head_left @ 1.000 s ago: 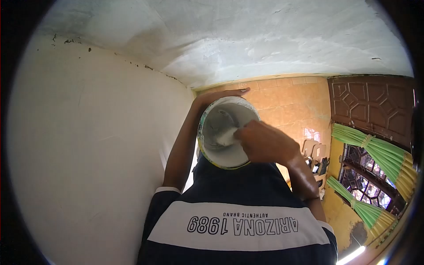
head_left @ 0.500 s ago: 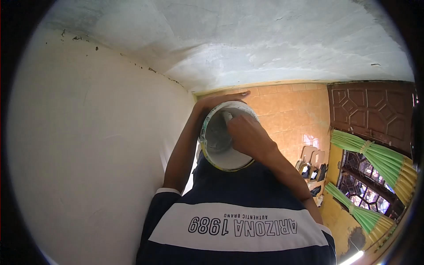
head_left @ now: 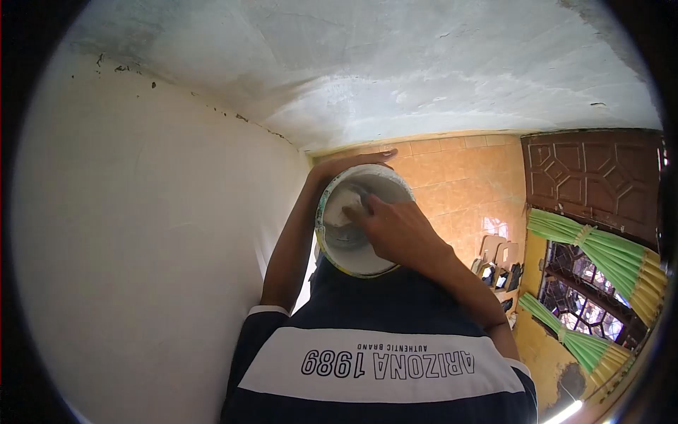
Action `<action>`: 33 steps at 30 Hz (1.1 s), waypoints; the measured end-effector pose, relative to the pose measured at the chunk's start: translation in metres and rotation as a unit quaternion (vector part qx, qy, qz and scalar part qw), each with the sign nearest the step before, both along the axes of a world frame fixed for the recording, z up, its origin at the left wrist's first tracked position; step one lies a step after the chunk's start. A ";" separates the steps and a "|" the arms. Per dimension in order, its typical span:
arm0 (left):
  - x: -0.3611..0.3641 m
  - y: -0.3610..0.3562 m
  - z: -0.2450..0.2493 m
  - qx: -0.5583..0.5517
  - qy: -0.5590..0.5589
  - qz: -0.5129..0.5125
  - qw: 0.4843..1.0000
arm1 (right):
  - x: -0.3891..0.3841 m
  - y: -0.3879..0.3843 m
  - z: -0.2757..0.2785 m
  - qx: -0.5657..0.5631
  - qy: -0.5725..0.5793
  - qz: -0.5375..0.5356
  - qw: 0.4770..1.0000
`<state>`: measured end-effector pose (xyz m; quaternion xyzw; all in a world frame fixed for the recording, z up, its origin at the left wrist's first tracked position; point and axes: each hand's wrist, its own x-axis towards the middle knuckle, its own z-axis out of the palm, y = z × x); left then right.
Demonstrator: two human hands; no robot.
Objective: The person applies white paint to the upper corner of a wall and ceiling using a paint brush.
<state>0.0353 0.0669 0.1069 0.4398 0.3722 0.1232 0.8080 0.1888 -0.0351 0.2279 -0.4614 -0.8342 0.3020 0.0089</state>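
I see the L hand (head_left: 353, 159) spread around the far wall of a small bucket (head_left: 332, 256) - white inside, grubby yellow-green rim, tipped toward my view. The R hand (head_left: 399, 232) is inside it, fingers bent onto a white lump (head_left: 343, 205) just under the fingertips - can't tell if it's actually gripped.

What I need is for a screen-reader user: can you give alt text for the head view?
A person looking down holds a white bucket before the chest, left hand curled round its far rim, right hand reaching inside onto a white mass. A pale wall stands on the left; orange floor tiles and green curtains on the right.
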 end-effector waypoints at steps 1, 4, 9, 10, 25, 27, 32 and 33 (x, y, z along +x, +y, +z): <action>0.006 0.009 0.000 0.005 -0.006 0.009 1.000 | -0.002 0.001 -0.003 0.010 0.003 -0.030 0.999; -0.006 -0.009 0.007 0.019 -0.021 0.038 0.999 | -0.002 -0.001 -0.026 0.000 -0.028 -0.043 0.999; -0.002 -0.006 0.015 0.048 -0.047 0.080 0.995 | -0.011 -0.002 -0.022 -0.073 -0.073 -0.041 0.994; -0.002 -0.008 0.018 0.055 -0.052 0.087 0.993 | -0.011 -0.001 -0.020 -0.085 -0.076 -0.024 0.993; -0.017 -0.045 0.041 0.077 -0.091 0.165 0.979 | 0.012 0.016 -0.023 -0.061 -0.020 0.038 0.997; -0.008 -0.043 0.040 0.053 -0.072 0.168 0.982 | 0.018 0.017 -0.019 -0.100 -0.046 0.066 0.992; -0.019 -0.053 0.038 -0.015 -0.023 0.166 0.986 | 0.019 0.025 0.013 -0.104 -0.054 0.016 0.993; -0.019 -0.053 0.037 -0.027 -0.014 0.166 0.986 | 0.016 0.026 0.010 -0.104 -0.054 0.016 0.993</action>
